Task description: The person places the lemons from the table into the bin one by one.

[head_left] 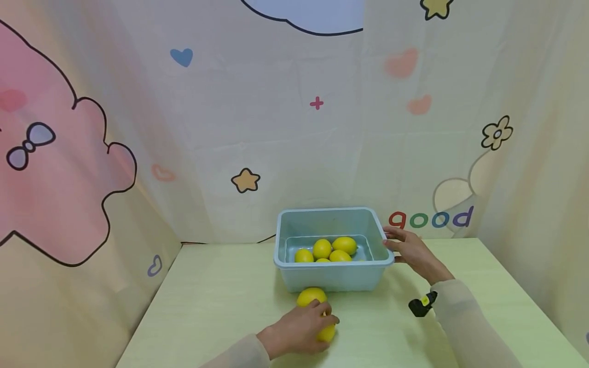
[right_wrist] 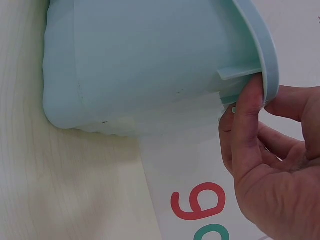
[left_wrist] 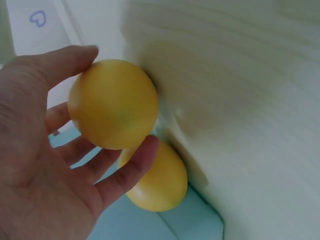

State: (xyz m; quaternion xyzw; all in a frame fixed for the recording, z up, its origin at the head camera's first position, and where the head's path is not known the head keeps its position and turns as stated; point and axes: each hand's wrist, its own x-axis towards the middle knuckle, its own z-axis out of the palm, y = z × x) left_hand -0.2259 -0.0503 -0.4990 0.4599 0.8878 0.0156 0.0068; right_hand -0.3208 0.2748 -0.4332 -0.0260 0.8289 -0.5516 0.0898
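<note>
A light-blue plastic basin (head_left: 333, 278) stands upright on the table, with several yellow lemons (head_left: 344, 246) inside. My right hand (head_left: 414, 253) pinches the basin's right rim (right_wrist: 270, 60), the thumb on one side and fingers beneath it. In front of the basin, my left hand (head_left: 299, 329) curls its thumb and fingers round a lemon (left_wrist: 114, 104) at table level. A second lemon (left_wrist: 159, 180) sits between that one and the basin's front wall, close to the left fingertips. Whether the held lemon touches the table cannot be made out.
The pale wooden table (head_left: 207, 306) reaches back to a hanging cloth (head_left: 221, 128) printed with stars, hearts and letters. The basin stands near the table's back edge. Below the right sleeve is a small black device (head_left: 421, 305).
</note>
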